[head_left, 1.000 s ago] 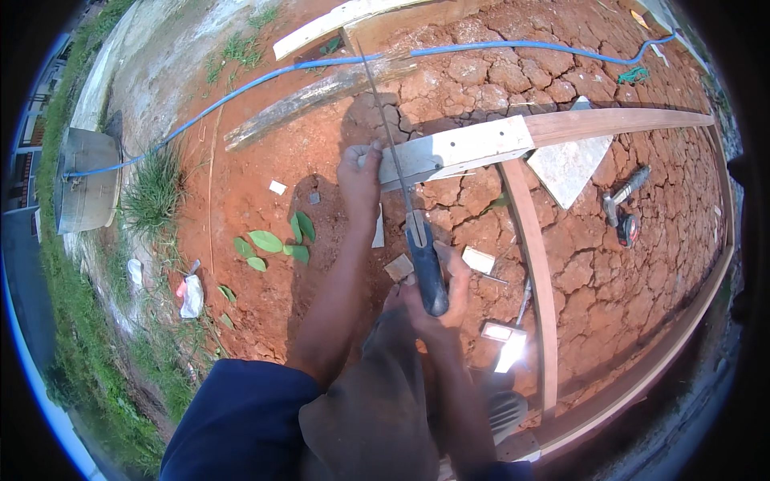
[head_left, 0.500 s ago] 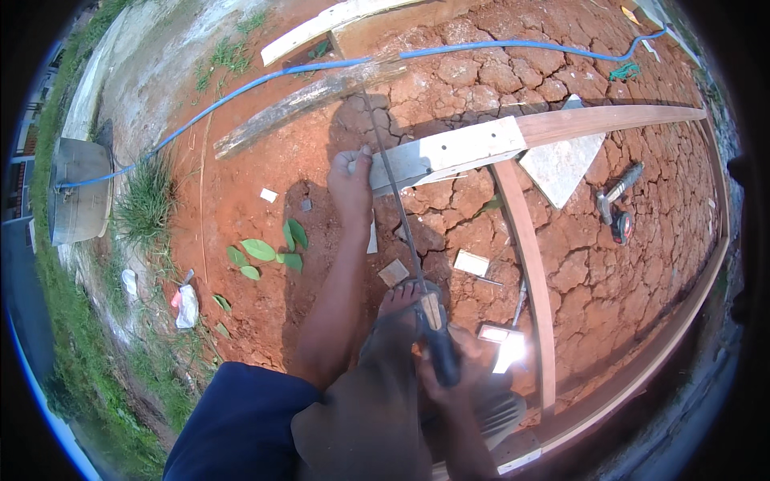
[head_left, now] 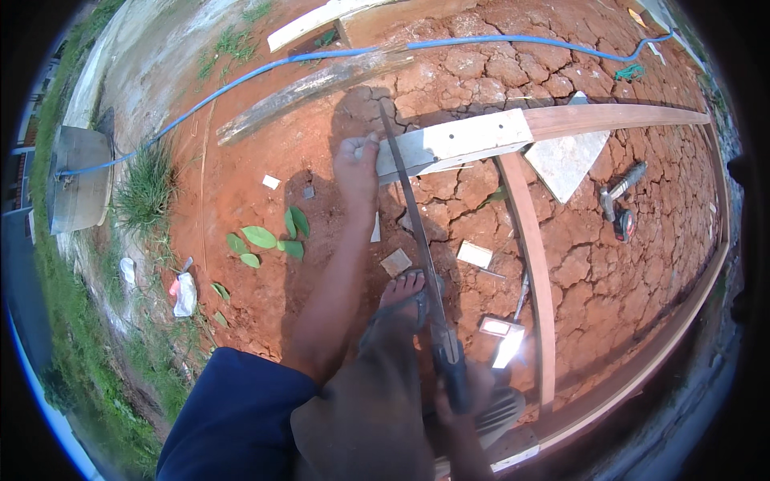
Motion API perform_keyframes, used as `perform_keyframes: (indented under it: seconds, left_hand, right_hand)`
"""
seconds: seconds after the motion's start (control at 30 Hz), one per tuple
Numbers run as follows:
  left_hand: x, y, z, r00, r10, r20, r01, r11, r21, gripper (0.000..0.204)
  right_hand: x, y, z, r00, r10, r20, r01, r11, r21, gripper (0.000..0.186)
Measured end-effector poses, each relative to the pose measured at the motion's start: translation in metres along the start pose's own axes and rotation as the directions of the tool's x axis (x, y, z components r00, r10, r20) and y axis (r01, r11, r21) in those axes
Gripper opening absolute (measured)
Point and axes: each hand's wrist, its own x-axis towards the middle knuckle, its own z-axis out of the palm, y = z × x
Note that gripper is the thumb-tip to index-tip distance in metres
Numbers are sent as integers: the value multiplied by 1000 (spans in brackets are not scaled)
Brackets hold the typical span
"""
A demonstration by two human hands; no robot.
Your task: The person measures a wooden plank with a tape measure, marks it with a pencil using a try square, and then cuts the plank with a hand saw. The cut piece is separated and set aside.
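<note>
My right hand (head_left: 475, 386), blurred and partly hidden, is closed round the dark handle of a handsaw (head_left: 419, 220). The long blade points away from me and crosses a white-faced wooden board (head_left: 469, 143) close to its left end. At that end my left hand (head_left: 356, 164) grips the board, thumb on top and fingers mostly hidden, just left of the blade. Small dark holes dot the white face. Below the saw's middle, my sandalled foot (head_left: 403, 290) rests on the soil.
Reddish wooden battens (head_left: 536, 280) form a frame on the right. Within it lie a hammer (head_left: 622, 191), a tape measure (head_left: 623, 225) and a pale triangular sheet (head_left: 568, 160). A blue hose (head_left: 345, 53) runs across the back to a grey bucket (head_left: 82, 180). A weathered plank (head_left: 305, 90) lies beyond my left hand.
My right hand has drawn the saw back toward me, handle lower and tip nearer the board. My left hand keeps its hold on the board's end. The view has shifted slightly.
</note>
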Motion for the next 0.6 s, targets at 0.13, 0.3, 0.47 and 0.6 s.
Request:
perform_keyframes:
  seconds: [0.13,0.3,0.47,0.6]
  left_hand:
    - [-1,-2,1,999,-34,27,37,995,-96,26]
    - [4,-5,2,999,-44,20,45,997,-69,26]
    - [1,-4,2,1000,-3,17,5,995,-104,25]
    - [0,1,1,997,-64,43,69,992,-108,25]
  right_hand:
    - [53,6,23,977,189,-100,-186,982,33,60]
    - [27,10,24,995,-17,-102,18,1000,13,58]
    - [26,-10,16,996,-29,-81,28,1000,-6,59]
    - [97,-10,37,991,72,-109,-74,997,-14,61]
